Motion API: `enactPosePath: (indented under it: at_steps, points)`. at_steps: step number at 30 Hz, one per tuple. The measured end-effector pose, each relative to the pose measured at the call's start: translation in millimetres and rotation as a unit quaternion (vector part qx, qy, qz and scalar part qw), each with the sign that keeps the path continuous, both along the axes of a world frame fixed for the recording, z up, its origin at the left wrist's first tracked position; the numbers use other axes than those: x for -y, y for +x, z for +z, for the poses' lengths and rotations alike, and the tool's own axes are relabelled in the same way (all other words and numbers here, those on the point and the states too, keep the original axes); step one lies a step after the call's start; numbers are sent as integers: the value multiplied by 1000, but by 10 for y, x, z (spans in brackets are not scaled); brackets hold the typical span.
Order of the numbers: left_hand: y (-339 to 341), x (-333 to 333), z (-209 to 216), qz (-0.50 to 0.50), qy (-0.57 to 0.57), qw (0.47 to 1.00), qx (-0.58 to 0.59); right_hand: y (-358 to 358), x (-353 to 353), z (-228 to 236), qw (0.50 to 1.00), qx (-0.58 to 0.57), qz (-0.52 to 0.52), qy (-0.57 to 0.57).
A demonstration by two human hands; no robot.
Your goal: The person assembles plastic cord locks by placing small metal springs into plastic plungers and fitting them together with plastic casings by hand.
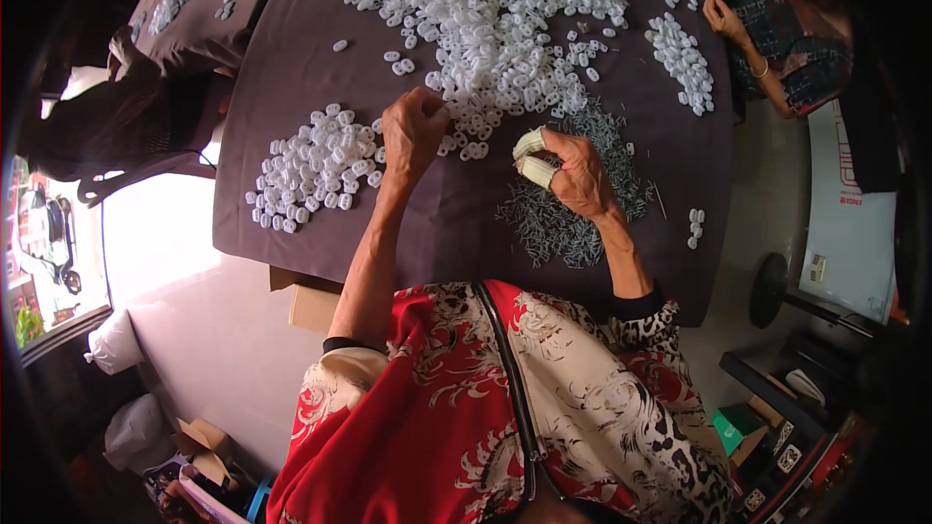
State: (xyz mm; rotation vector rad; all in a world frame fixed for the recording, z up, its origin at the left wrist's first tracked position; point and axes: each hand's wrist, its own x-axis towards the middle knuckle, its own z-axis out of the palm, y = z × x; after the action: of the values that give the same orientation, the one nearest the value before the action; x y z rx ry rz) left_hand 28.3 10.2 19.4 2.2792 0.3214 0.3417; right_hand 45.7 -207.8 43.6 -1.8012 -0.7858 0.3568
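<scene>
My left hand [415, 128] is closed at the near edge of a big heap of small white oval plastic pieces [495, 19]. Its fingertips are tucked in beside a few loose pieces, and whatever they grip is hidden. My right hand [580, 178] hovers over a pile of small grey metal parts [568, 233], too fine to name. Pale ribbed covers [534, 171] wrap two of its fingers, which are curled toward the thumb; anything between them is too small to see. Left of my left wrist lies a smaller pile of white pieces [316, 165].
A brown cloth covers the table [437, 233]. More white pieces lie in a cluster [682, 63] at the right, near another person's hands [718, 5]. A second table [209, 29] with grey and white parts stands far left. Under the near edge is a cardboard box [316, 309].
</scene>
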Motion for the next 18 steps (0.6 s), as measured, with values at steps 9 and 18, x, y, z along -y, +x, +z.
enactPosePath:
  at_steps: [9, 18]
  points:
    - [-168, 391, 508, -80, -722, 687, 18, 82, -218, 515, 990, -25, -78, 116]
    - [-194, 580, 835, -107, -721, 684, 25, 64, -161, 800, 969, 36, -142, 200]
